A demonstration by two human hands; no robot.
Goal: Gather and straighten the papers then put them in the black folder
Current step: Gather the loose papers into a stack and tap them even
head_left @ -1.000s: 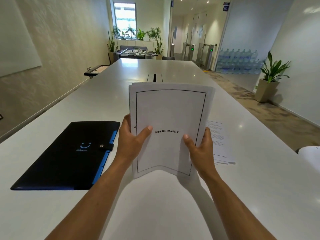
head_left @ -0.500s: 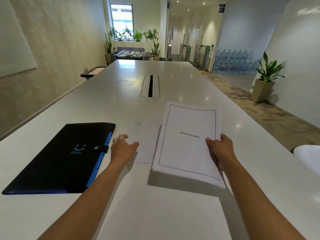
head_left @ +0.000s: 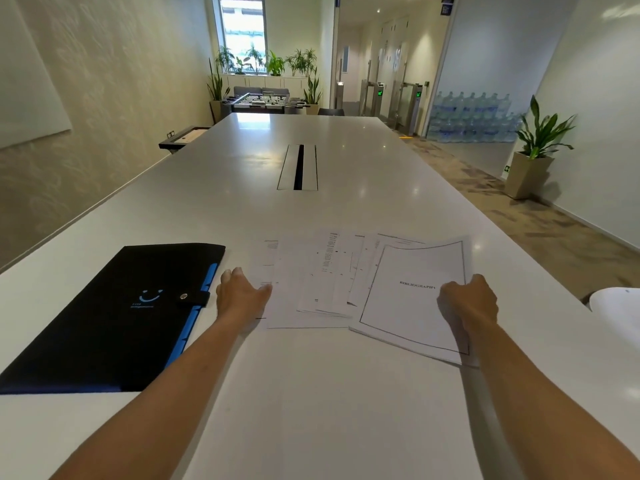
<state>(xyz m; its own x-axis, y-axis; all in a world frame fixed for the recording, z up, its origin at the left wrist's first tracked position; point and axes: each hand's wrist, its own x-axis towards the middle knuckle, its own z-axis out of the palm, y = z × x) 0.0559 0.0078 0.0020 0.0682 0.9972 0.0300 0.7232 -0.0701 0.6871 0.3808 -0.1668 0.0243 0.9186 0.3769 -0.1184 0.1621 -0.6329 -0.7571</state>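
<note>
Several white papers (head_left: 311,282) lie fanned out across the white table (head_left: 311,393) in front of me. The rightmost sheet, headed BIBLIOGRAPHY (head_left: 412,299), lies on top of the fan at a slant. My right hand (head_left: 467,303) rests on that sheet's right edge with the fingers curled; whether it grips the edge is not visible. My left hand (head_left: 240,294) lies flat, fingers spread, touching the left edge of the fan. The black folder (head_left: 114,317), with a blue spine and a snap tab, lies shut to the left of my left hand.
A cable slot (head_left: 298,167) runs along the table's middle farther back. A white rounded object (head_left: 616,306) pokes in at the right edge. A potted plant (head_left: 535,150) stands on the floor at right. The table's left edge runs along the wall.
The stack held upright in both hands a second ago now lies spread into a fan on the table. My left hand let go and moved to the fan's left edge.
</note>
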